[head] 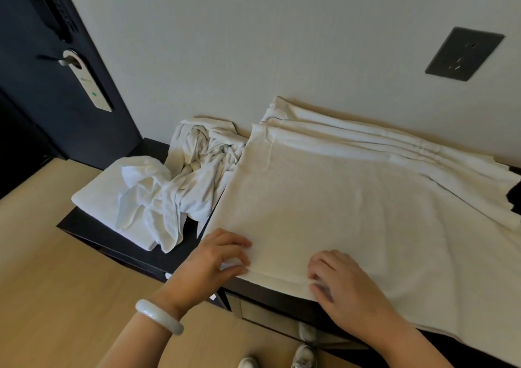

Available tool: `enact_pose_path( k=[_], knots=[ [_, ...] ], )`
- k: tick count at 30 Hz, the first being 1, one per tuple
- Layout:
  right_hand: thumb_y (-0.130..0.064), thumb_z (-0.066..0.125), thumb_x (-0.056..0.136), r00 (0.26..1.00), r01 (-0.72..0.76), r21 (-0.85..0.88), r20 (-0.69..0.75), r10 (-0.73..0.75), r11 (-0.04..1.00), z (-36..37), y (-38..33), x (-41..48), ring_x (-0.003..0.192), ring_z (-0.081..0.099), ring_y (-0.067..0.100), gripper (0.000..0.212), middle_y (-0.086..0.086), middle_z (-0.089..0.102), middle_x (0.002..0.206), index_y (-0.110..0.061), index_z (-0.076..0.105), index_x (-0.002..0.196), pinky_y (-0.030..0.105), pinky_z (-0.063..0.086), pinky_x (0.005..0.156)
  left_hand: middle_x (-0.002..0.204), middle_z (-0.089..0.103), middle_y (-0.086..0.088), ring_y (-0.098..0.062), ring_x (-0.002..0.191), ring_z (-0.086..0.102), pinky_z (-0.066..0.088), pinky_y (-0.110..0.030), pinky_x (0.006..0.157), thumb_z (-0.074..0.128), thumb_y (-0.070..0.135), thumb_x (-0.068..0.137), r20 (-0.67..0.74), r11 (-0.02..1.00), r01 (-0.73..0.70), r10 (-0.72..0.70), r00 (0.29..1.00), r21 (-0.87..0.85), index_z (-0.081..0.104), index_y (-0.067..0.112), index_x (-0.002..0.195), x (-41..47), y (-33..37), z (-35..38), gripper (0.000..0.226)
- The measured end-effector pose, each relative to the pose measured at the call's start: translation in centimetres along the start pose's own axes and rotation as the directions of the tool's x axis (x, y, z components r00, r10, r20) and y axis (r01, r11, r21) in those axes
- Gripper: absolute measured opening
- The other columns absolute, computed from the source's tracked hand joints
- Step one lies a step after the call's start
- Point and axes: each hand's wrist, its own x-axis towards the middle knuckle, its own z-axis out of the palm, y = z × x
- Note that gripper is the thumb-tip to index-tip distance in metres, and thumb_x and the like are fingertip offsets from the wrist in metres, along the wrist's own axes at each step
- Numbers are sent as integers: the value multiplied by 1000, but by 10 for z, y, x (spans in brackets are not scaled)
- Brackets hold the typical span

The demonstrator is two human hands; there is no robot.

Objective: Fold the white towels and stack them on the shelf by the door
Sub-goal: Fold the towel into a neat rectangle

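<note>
A large white towel (352, 206) lies spread flat over the dark shelf top (135, 246), with its far edge bunched in folds against the wall. My left hand (214, 260) pinches the towel's near left corner between fingers and thumb. My right hand (346, 288) pinches the near edge a little to the right. A heap of crumpled white towels (191, 175) sits to the left of the flat one. Part of the heap rests on a folded white towel (93, 198) at the shelf's left end.
A dark door (42, 85) with a handle and a hanging tag (90, 85) stands at the left, just beyond the shelf. A dark wall socket (465, 54) is at the upper right. Light wooden floor (56, 283) and my shoes (304, 356) lie below.
</note>
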Motion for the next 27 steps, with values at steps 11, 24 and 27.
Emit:
enact_pose_path(
  k=[11,24,27],
  knots=[
    [-32,52,88,998,53,25,17,-53,998,2,-5,-8,91,42,5,8,-21,43,99,-32,45,87,24,36,87,109,58,26,-3,112,49,45,-32,95,58,48,89,107,998,-49,44,993,45,67,39,87,-7,9,-17,13],
    [-44,57,88,999,27,167,-31,-22,986,2,-5,-12,104,44,-2,10,-26,49,107,-36,53,83,21,35,91,112,52,25,-6,115,43,35,-29,99,72,37,82,170,1000,14,-14,985,1,62,42,83,-6,7,-20,11],
    [-47,61,82,998,55,39,26,-56,998,14,-3,-14,102,35,-3,16,-25,42,109,-38,47,86,24,35,88,114,44,27,-1,116,35,24,-21,101,76,37,78,204,990,-30,1,979,140,62,42,86,-10,4,-13,17]
  ],
)
